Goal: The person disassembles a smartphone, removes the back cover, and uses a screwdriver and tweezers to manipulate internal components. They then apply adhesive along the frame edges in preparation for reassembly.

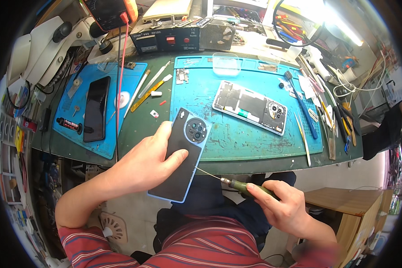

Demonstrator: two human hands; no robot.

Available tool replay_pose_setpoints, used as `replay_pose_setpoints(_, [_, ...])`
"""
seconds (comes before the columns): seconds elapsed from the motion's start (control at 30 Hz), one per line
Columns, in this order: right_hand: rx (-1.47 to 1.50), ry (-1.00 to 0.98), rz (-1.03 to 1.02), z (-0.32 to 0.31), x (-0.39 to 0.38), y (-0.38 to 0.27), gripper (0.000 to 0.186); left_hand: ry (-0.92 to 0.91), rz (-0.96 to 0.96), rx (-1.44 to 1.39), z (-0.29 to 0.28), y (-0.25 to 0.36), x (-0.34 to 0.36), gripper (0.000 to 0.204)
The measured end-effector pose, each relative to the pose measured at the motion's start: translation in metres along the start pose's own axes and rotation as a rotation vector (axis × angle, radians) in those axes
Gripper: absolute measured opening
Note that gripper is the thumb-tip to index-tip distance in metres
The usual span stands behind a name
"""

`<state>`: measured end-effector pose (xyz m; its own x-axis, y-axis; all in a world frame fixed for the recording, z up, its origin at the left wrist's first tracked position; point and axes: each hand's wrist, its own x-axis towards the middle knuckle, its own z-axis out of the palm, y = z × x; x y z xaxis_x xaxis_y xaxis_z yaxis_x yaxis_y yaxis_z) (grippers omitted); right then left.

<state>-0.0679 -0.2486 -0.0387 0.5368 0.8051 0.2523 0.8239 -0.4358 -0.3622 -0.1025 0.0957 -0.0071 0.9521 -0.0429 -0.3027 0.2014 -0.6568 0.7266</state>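
My left hand (149, 156) grips a dark-backed phone (176, 181) with a light blue edge and a round camera ring, held tilted at the front edge of the bench. Its thumb lies across the back. In my right hand (286, 203) is a green-handled tool (243, 185) with a metal collar and a long thin shaft. The shaft's tip meets the phone's right side edge. Beyond them, a phone with its back cover off (248, 107) lies on a blue work mat (201, 147), its inner parts showing.
A black phone (97, 109) rests on a smaller blue mat (69, 105) at left. Between the mats lie a yellow-handled blade (149, 94) and tweezers. A clear plastic box (226, 65), a blue-handled brush (301, 105) and several hand tools stand around the right. A microscope (42, 49) stands far left.
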Motion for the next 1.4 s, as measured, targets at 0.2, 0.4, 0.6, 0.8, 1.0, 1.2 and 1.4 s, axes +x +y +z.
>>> replay_pose_setpoints(0.2, [0.028, -0.027, -0.036, 0.001, -0.003, -0.005, 0.057, 0.009, 0.019, -0.001, 0.001, -0.001, 0.001, 0.05])
replay_pose_setpoints(0.4, [0.007, 0.005, -0.002, 0.002, -0.003, -0.003, 0.06, 0.0, 0.001, 0.028, 0.0, -0.002, 0.0, 0.049])
replay_pose_setpoints(0.6, [0.015, 0.009, 0.001, 0.003, -0.006, -0.002, 0.061, 0.013, 0.015, 0.015, 0.001, -0.002, 0.001, 0.05])
replay_pose_setpoints(0.8, [-0.007, 0.014, -0.018, 0.004, -0.009, -0.004, 0.058, 0.02, 0.019, -0.002, 0.001, -0.001, 0.001, 0.05])
replay_pose_setpoints(1.0, [0.014, 0.016, -0.026, 0.006, -0.012, -0.006, 0.056, 0.022, 0.026, -0.035, 0.002, 0.0, 0.0, 0.048])
replay_pose_setpoints(1.2, [0.024, 0.026, -0.03, 0.008, -0.014, -0.008, 0.056, -0.005, -0.016, -0.029, 0.0, 0.004, 0.0, 0.045])
replay_pose_setpoints(1.4, [0.029, 0.017, -0.044, 0.009, -0.017, -0.008, 0.057, 0.034, 0.054, -0.059, 0.002, 0.002, -0.001, 0.042])
